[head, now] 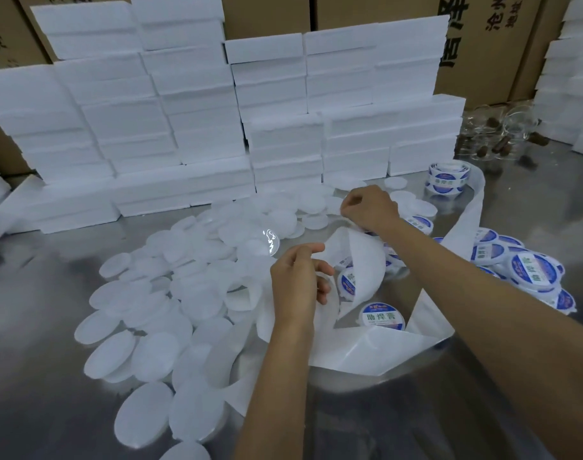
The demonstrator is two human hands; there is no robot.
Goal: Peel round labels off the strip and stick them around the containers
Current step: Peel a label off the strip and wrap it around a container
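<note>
A long white backing strip (363,270) loops across the metal table in front of me. My left hand (296,280) grips a fold of it near the middle. My right hand (369,207) is farther back, fingers pinched together at the strip's upper edge; what it pinches is too small to make out. Several plain white round lids (157,356) cover the table's left half. Labelled containers with blue and white round labels (534,272) pile at the right, and one (382,316) sits just right of my left wrist. A roll of labels (447,179) stands behind.
Stacks of white foam boxes (197,121) wall off the back of the table, with brown cartons (492,38) behind them. Clear glass jars (502,134) lie at the back right. Bare metal tabletop (383,419) shows near me.
</note>
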